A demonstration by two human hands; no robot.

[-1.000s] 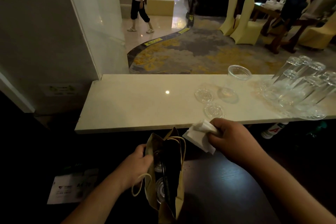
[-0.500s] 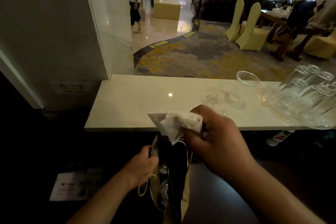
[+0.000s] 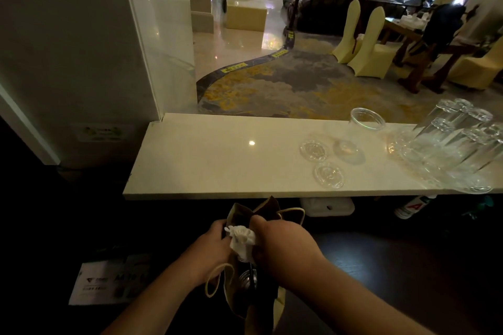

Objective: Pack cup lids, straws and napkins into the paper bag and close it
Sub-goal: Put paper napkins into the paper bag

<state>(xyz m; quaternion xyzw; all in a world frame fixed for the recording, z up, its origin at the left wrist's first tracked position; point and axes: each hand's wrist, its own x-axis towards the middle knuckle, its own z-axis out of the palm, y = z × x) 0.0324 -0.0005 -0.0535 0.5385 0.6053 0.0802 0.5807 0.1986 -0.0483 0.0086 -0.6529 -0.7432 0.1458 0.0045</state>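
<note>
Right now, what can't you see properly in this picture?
- Inside the brown paper bag: head view, too dark; only one clear round plastic lid glints, straws can't be made out.
- Crumpled white napkin: partly covered by the right hand.
- Left hand fingertips: hidden behind the bag's rim.
- White printed paper sheet: text too small and dim.
- Upturned clear drinking glasses: cut off by the right edge.

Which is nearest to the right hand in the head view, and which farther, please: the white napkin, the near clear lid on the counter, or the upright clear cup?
1. White napkin: in the right hand, at the paper bag's mouth.
2. Near clear lid: on the counter's front edge.
3. Upright clear cup: toward the counter's back.
</note>
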